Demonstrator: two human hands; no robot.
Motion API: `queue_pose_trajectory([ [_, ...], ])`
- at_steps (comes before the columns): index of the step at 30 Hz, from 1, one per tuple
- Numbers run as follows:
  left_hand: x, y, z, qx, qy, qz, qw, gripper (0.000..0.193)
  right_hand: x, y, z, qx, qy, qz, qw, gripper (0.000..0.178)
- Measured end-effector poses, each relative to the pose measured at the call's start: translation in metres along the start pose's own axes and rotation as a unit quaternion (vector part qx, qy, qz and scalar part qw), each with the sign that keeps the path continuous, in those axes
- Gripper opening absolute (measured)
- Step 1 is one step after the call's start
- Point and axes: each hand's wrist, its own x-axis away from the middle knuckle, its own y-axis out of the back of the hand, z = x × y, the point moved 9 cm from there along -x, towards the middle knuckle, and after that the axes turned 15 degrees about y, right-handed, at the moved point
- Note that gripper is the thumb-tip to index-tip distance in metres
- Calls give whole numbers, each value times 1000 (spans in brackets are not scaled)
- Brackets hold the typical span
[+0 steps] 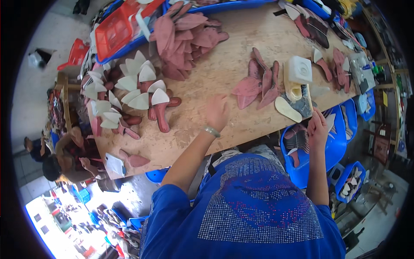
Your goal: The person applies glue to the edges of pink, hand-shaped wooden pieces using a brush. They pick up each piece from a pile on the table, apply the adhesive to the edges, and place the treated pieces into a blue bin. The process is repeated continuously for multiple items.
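My right hand [318, 127] is closed around the thin handle of a brush [309, 100], whose upper end lies beside an open glue pot [295, 92] with a pale rim. A cream sole-shaped piece [288, 109] lies just left of that hand. My left hand [217, 113] hovers over the middle of the wooden table [189, 125], smeared by motion, so its fingers do not show clearly. Nearest to it are several dark-pink insoles [248, 88], fanned out to its right. On its other side, pink insoles with white toe pieces [160, 97] lie in overlapping rows.
A heap of pink insoles [179, 43] rests at the back, beside a red basket [113, 36] in a blue tray. A white plastic container [299, 69] stands behind the glue pot. Blue bins [297, 168] with more pieces sit below the table's right edge. Another person [69, 157] is at the left.
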Motion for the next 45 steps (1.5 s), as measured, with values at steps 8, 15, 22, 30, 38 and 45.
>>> queue_pose_trajectory([
  [8, -55, -146, -116, -230, -317, 216, 895, 29, 39, 56, -11, 38, -38, -59, 997, 28],
  [15, -73, -282, -119, -455, -403, 331, 721, 32, 73, 136, -14, 18, -39, -154, 987, 27],
  [22, -72, -335, -109, -519, -472, 416, 578, 38, 104, 194, -30, 5, -61, -231, 971, 26],
  [30, -65, -334, -112, -486, -523, 410, 568, 27, 104, 210, -34, -11, -67, -246, 967, 25],
  [38, -81, -307, -115, -402, -586, 357, 606, 27, 80, 200, -28, 15, -66, -199, 978, 27],
  [45, -106, -226, -155, -355, -436, 413, 716, 52, 57, 175, -19, -18, -57, -166, 984, 25],
])
